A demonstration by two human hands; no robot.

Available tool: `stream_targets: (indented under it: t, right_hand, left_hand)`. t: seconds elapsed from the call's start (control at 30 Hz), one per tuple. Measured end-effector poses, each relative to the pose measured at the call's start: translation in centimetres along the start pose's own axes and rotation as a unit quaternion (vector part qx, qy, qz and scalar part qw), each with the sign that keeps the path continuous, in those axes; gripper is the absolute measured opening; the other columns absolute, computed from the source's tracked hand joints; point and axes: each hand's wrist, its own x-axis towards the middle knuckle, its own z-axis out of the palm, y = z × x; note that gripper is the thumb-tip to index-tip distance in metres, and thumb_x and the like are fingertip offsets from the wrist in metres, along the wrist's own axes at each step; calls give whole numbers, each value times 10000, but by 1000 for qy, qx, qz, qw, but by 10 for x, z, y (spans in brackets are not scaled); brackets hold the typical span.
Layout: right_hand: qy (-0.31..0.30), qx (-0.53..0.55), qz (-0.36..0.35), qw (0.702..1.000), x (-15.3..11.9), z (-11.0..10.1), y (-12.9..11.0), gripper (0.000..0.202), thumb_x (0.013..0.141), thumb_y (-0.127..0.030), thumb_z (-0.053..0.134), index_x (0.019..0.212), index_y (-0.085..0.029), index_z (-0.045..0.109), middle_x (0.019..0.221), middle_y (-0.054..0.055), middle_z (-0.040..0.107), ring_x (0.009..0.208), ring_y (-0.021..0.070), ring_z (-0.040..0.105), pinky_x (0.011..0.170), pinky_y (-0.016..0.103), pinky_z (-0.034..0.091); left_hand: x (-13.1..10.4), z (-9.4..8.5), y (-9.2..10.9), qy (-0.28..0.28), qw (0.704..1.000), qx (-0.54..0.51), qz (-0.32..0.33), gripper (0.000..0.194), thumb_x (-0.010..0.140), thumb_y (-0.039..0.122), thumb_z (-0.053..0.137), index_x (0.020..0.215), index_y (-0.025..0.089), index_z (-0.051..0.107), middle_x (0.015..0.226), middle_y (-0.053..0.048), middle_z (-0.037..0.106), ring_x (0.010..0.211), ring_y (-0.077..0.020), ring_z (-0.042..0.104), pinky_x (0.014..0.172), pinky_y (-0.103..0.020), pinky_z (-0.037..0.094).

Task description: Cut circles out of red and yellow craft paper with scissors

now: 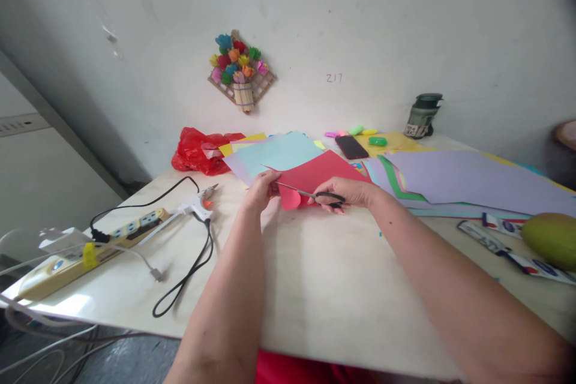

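Note:
A red sheet of paper (326,169) is held above the table, its left edge pinched in my left hand (264,189). My right hand (344,193) is closed around the black handles of a pair of scissors (330,198). The scissor blades point left across the lower part of the red paper, toward my left fingers. A rounded flap of red paper hangs below the blades. Light blue and lilac sheets (288,151) lie just behind the red one.
Left: a glue gun (201,207), its black cord and a power strip (90,255). Behind: a red plastic bag (202,150), a phone (351,147) and a bottle (423,115). Right: stacked coloured paper (463,177), glue tubes (483,237) and a green fruit (551,240).

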Motion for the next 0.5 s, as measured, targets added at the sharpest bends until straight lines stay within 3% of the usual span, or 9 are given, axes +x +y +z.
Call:
stream_targets:
  t: [0.5]
  right_hand:
    - [10,6,4,1000,2,0,3,239,688,-381,683,733,-148,655,528,-14,569,404,77,468,384,231,259]
  left_hand:
    - [2,-2,-2,-10,1000,4,1,231,619,317,704,652,158,539,563,-4,557,481,-113,529,477,-230,392]
